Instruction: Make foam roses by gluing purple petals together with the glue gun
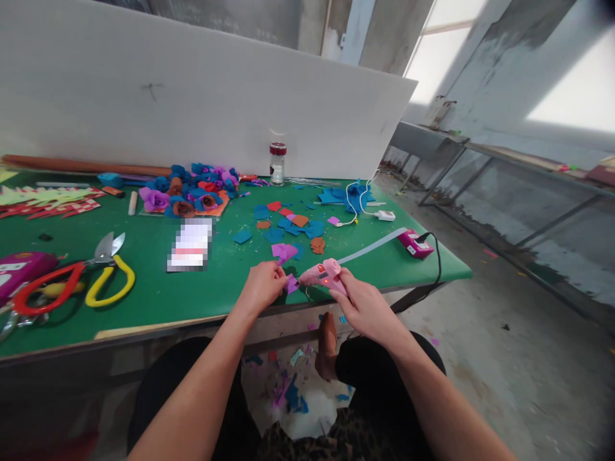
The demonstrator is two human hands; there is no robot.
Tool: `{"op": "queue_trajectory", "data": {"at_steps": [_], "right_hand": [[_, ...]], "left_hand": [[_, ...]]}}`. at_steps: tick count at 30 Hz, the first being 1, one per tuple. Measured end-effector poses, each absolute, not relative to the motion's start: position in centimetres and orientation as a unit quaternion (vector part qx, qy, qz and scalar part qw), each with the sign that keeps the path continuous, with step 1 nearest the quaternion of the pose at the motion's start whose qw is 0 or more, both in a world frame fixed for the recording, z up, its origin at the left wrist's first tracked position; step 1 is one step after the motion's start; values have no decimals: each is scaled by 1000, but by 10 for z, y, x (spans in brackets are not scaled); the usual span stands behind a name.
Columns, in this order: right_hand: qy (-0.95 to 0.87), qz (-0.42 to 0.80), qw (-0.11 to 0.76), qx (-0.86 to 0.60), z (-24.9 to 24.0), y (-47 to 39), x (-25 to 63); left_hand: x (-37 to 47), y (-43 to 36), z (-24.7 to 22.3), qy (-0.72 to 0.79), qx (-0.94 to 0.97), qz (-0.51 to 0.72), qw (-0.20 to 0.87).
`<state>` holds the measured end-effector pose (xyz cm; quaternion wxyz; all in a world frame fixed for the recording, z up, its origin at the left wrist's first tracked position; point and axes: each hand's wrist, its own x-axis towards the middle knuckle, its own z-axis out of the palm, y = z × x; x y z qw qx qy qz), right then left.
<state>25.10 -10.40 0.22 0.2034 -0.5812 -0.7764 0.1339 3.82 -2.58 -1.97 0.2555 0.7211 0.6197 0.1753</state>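
Observation:
My right hand (361,301) is closed around a pink glue gun (323,274), whose small red light glows and whose nozzle points left. At that nozzle is a small purple paper piece (291,283), pinched in the fingers of my left hand (263,286). Whether nozzle and paper touch, I cannot tell. Just beyond my left fingers lies another purple paper piece (284,251). Blue paper pieces (314,228) and brown paper pieces (318,245) are scattered on the green table farther back.
Orange-and-yellow-handled shears (108,253) lie left on the green table (202,298). Finished paper flowers (192,189) are heaped at the back, near a red-lidded jar (277,163). A magenta power strip (416,244) with a black cord sits right. A white board (206,96) stands behind.

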Motion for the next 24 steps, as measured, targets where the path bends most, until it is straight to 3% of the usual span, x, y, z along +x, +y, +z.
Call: {"op": "queue_trajectory", "data": {"at_steps": [7,16,24], "right_hand": [[-776,129,206,-582,2,-103,255],[-752,136,276,-583,4,-104,262],[-774,162,246,-560,-1,-104,255]], "left_hand": [[38,-27,-19,615,723,179,257],[38,-27,-21,615,715,188,276],[39,-27,-18,614,720,180,268]]}}
